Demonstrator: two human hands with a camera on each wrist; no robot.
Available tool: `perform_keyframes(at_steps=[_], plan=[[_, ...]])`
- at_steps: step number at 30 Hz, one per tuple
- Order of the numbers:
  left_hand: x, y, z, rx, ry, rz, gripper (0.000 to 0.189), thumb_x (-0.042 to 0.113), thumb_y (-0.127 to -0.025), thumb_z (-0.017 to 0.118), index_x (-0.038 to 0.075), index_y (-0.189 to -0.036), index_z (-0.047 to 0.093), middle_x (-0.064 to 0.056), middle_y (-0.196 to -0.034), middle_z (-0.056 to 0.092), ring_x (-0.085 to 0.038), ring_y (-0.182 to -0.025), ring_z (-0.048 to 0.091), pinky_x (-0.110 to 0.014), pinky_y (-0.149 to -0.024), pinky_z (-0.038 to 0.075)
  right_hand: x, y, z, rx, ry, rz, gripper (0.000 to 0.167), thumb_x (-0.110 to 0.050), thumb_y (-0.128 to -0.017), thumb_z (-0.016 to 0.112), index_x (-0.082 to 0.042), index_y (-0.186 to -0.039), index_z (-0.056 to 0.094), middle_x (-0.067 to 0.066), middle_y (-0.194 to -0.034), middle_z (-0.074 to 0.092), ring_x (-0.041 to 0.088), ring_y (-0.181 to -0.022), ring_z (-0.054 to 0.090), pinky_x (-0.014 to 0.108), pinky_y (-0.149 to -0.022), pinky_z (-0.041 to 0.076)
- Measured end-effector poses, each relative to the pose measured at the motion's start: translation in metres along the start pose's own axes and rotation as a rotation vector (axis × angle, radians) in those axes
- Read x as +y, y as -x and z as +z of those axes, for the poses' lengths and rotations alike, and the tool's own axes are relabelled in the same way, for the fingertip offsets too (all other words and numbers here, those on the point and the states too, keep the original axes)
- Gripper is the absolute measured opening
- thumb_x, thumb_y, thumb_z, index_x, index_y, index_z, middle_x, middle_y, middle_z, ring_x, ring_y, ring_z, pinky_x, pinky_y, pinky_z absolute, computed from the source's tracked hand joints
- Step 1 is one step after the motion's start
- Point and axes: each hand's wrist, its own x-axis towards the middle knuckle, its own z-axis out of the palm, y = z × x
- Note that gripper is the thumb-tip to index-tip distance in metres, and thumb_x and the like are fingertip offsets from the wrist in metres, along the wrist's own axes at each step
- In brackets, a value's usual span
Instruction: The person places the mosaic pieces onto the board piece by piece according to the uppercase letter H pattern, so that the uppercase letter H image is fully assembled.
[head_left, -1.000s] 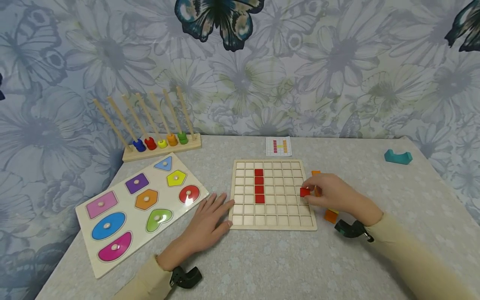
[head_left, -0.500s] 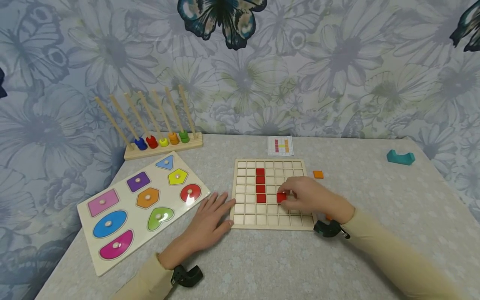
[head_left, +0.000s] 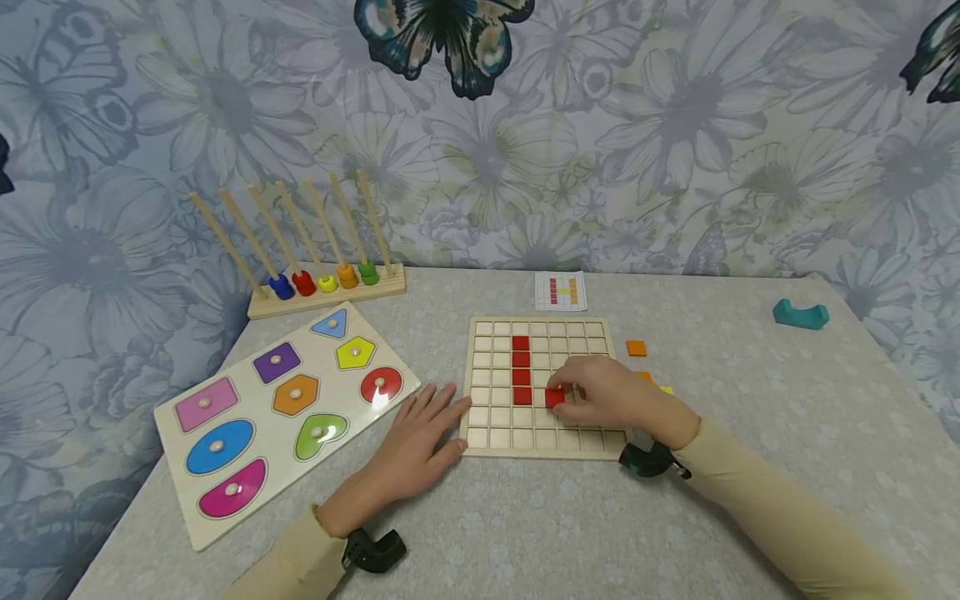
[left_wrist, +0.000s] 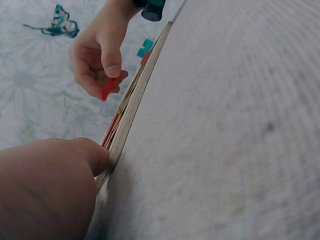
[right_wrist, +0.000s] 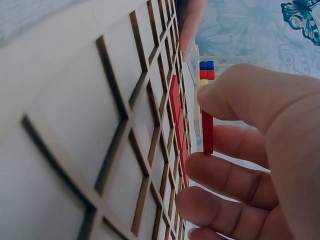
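Between thumb and fingers, my right hand (head_left: pixel 611 396) pinches a red square tile (head_left: pixel 553 397), held on edge just above the wooden grid board (head_left: pixel 495 442). The right wrist view shows this red tile (right_wrist: pixel 208 132) apart from the grid's ridges. A column of red tiles (head_left: pixel 521 371) lies in the board's cells, left of the held one. With fingers spread, my left hand (head_left: pixel 408 450) rests flat on the table, fingertips and thumb touching the board's left edge. Orange tiles (head_left: pixel 636 348) and a yellow tile (head_left: pixel 666 390) lie right of the board, some partly hidden by my right hand.
A small pattern card (head_left: pixel 561 291) lies behind the board. Left of it stand a shape puzzle board (head_left: pixel 247 400) with knobbed pieces and a wooden peg rack (head_left: pixel 330 296) with coloured beads. A teal curved block (head_left: pixel 800 314) sits at the far right.
My right hand has carried the red tile leftward from the board's right edge to over its middle, uncovering orange and yellow tiles. My left hand has stayed in place.
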Motion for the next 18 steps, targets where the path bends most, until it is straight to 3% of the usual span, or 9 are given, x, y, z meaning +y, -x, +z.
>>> perform_keyframes(at_steps=[9, 18], plan=[[0.0, 0.0, 0.0, 0.002, 0.002, -0.003, 0.057, 0.029, -0.097, 0.062, 0.013, -0.151, 0.05, -0.019, -0.163, 0.038, -0.046, -0.155, 0.024, -0.067, -0.124, 0.015, -0.004, -0.007, 0.007, -0.033, -0.032, -0.006, 0.024, -0.022, -0.085, 0.079, -0.011, -0.105, 0.077, -0.004, -0.082, 0.065, -0.001, -0.064, 0.045, 0.019, -0.064, 0.043], [-0.002, 0.0, 0.001, 0.023, 0.002, 0.028, 0.057, 0.029, -0.097, 0.061, 0.012, -0.151, 0.051, -0.021, -0.162, 0.039, -0.048, -0.154, 0.025, -0.069, -0.122, 0.016, -0.01, -0.012, 0.013, -0.035, -0.005, -0.026, 0.021, -0.023, -0.086, 0.078, -0.012, -0.103, 0.078, -0.005, -0.086, 0.067, 0.005, -0.07, 0.051, 0.019, -0.066, 0.045]])
